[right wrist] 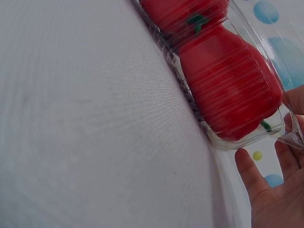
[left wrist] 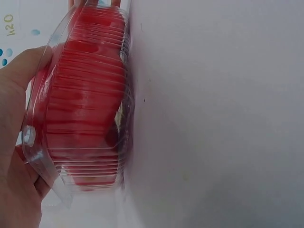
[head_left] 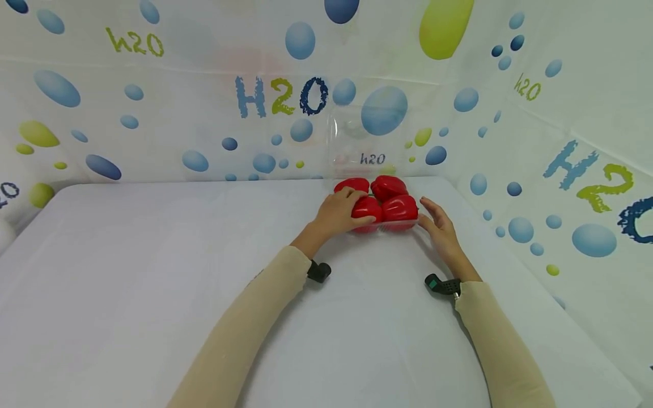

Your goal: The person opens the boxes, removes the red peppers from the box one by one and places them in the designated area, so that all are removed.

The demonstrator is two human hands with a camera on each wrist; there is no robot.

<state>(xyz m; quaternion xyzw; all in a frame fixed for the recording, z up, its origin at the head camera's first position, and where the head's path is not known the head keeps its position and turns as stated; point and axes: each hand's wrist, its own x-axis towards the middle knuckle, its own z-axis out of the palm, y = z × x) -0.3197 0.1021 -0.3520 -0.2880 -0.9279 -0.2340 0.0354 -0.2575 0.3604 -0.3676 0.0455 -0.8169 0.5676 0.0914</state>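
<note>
Several red bell peppers [head_left: 400, 208] with green stems sit in a clear plastic container [left wrist: 88, 109] on the table, its clear lid [head_left: 352, 136] standing up behind them. My left hand [head_left: 339, 214] reaches over the container's left side and grips the front left bell pepper [head_left: 368, 208], thumb at the front and fingers over the top. At the container's right end is my right hand [head_left: 442, 229], its fingers spread and fairly straight by the rim. In the right wrist view, the right hand's fingers [right wrist: 251, 171] show close to the container's corner.
A white cloth covers the table [head_left: 153, 283]. Behind and to the right hangs a white curtain [head_left: 204, 124] printed with blue and green drops and H2O lettering. The container stands near the table's back edge, close to the curtain.
</note>
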